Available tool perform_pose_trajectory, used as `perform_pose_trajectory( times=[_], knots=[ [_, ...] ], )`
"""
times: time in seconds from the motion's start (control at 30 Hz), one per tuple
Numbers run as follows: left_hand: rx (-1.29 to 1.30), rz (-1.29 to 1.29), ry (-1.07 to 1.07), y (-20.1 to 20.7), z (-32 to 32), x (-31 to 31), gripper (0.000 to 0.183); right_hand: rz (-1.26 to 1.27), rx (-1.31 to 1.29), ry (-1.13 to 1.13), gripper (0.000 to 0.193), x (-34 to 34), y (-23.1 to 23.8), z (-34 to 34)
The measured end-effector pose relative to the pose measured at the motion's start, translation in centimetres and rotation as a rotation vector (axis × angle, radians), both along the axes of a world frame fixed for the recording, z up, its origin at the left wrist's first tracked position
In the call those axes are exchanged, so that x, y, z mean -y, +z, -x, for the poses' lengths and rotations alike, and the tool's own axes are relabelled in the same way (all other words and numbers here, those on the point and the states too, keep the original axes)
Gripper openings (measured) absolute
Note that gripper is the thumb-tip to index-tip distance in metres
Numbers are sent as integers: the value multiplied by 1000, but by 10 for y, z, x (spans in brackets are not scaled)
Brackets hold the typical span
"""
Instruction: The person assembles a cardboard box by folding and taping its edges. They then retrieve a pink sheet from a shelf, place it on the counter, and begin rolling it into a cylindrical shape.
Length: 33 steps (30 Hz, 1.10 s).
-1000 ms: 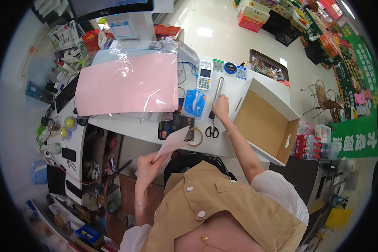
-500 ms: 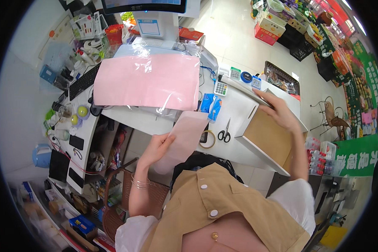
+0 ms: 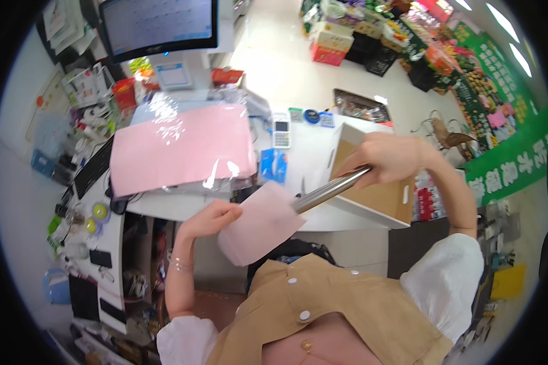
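Observation:
My left hand (image 3: 212, 219) is closed on a folded piece of pale pink wrapping paper (image 3: 265, 222), thumb on top, held above the gap in front of the counter. My right hand (image 3: 386, 159) grips a long, shiny silver tool (image 3: 332, 190) that looks like a stapler. Its far end meets the right edge of the pink paper; whether it straddles the edge or lies behind it I cannot tell. A stack of larger pink sheets (image 3: 182, 149) in clear film lies on the counter to the left. Scissors (image 3: 303, 184) are mostly hidden behind the tool.
A shallow white box (image 3: 371, 198) with a brown inside lies under my right hand. Past the paper stack are a blue packet (image 3: 274, 165), a white card terminal (image 3: 281, 131) and a monitor (image 3: 158, 27). A keyboard (image 3: 92, 167) lies at the left.
My right hand has lifted the silver tool off the counter and brought it left to the pink paper. My head view has shifted; my left hand still holds the paper.

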<state>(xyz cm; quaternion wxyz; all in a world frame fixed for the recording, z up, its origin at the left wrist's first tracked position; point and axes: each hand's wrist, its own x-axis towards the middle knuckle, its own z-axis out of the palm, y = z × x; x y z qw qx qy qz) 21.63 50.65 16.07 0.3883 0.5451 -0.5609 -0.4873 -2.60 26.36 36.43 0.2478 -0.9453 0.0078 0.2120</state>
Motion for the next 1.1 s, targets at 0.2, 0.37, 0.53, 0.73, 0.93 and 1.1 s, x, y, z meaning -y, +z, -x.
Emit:
perform_pose_trajectory(
  times=[0.2, 0.37, 0.53, 0.73, 0.93, 1.1],
  knots=[
    [29, 31, -53, 12, 23, 12, 32, -17, -145, 136, 75, -17, -39, -27],
    [55, 51, -46, 27, 34, 16, 30, -395, -442, -13, 77, -14, -38, -32],
    [70, 161, -25, 30, 43, 22, 26, -478, -465, -125, 70, -14, -36, -24],
    [226, 156, 87, 57, 54, 22, 27, -532, -305, -164, 57, -1, -45, 8],
    [489, 278, 151, 67, 91, 39, 30, -399, 0, -17, 53, -3, -59, 38],
    [681, 291, 186, 55, 137, 61, 33, -376, 26, -51, 42, 14, -80, 75]
  ],
)
